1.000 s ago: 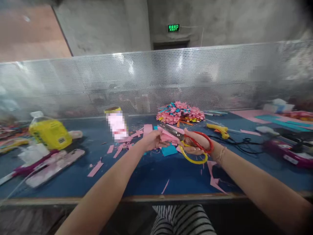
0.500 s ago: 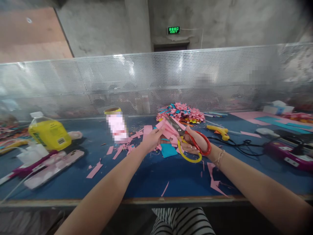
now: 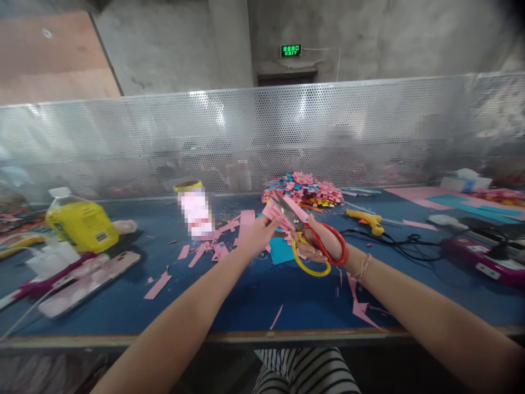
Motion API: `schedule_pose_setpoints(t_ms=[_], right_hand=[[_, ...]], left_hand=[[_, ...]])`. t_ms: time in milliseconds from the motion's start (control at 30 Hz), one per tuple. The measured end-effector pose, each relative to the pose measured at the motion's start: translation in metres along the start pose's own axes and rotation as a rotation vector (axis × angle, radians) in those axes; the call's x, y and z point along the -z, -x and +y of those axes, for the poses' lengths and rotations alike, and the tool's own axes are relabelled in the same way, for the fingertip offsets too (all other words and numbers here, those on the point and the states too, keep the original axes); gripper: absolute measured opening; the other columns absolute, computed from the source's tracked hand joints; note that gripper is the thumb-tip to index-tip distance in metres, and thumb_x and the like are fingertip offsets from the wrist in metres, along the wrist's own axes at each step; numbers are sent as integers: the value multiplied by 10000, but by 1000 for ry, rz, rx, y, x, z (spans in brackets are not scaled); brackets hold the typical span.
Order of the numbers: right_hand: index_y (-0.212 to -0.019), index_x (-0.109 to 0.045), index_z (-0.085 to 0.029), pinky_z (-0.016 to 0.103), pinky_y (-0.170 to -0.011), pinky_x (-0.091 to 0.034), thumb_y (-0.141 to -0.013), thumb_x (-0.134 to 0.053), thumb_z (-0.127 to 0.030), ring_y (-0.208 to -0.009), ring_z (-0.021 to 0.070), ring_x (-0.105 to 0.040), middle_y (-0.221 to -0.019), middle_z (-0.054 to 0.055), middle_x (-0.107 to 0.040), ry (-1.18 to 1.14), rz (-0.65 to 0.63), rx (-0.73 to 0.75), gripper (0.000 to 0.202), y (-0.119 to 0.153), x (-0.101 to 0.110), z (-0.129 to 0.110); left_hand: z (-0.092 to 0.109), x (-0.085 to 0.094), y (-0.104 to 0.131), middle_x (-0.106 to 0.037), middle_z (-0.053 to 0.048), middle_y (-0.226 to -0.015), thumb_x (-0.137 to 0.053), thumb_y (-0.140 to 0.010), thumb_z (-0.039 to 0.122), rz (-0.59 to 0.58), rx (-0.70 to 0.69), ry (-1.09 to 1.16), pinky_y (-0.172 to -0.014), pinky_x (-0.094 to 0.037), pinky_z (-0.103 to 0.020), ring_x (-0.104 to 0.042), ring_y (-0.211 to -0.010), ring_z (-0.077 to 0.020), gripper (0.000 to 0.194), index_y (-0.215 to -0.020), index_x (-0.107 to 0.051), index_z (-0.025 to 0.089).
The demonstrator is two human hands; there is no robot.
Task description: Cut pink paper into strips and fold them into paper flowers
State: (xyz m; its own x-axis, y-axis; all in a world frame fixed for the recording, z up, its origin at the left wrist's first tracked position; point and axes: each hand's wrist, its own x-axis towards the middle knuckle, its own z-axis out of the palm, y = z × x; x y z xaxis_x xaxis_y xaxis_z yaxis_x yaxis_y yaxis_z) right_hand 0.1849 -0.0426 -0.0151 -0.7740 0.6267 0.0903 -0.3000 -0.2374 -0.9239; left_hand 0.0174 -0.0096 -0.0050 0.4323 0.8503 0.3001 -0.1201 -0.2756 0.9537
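Scissors [image 3: 293, 216] with one red and one yellow handle loop are gripped in my right hand [image 3: 324, 243], their blades parted around pink paper. That pink paper [image 3: 273, 210] is pinched between the thumb and fingers of my left hand [image 3: 262, 232]. A blue paper piece [image 3: 282, 250] lies on the table just beneath the hands. Loose pink scraps [image 3: 219, 249] are scattered left of my left hand. Behind the scissors sits a heap of pink and blue cut-paper pieces [image 3: 301, 189].
A yellow glue gun [image 3: 367, 220] and a purple power strip [image 3: 484, 260] with black cables are at the right. On the left stand a jug of yellow liquid [image 3: 82, 221] and a phone [image 3: 90, 284]. A perforated metal screen [image 3: 246, 131] runs along the back of the blue table [image 3: 241, 312].
My right hand has shifted slightly left with the scissors, and the blades are further across the pink paper. My left hand keeps its pinch, nearly in place.
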Motion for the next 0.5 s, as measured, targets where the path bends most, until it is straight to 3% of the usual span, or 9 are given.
schedule_pose_setpoints(t_ms=[300,500], right_hand=[[-817,-471,-142,143,-212,-206,-772,-132,-611,-263,39,-244,-430,-50,-391,21,-43,-13,581,-2,1,2],[-954,-491,-112,151,-223,-213,-795,-148,-569,-269,34,-223,-457,-49,-399,78,-11,-11,593,5,-1,0]], left_hand=[[2,-5,2,-638,-60,-717,-529,-693,384,-7,28,17,-631,-482,-296,-579,-673,-149,324,-851,-596,110],[2,2,-2,-625,-39,-665,-529,-697,333,143,54,46,-599,-470,-267,-565,-616,-132,253,-805,-593,114]])
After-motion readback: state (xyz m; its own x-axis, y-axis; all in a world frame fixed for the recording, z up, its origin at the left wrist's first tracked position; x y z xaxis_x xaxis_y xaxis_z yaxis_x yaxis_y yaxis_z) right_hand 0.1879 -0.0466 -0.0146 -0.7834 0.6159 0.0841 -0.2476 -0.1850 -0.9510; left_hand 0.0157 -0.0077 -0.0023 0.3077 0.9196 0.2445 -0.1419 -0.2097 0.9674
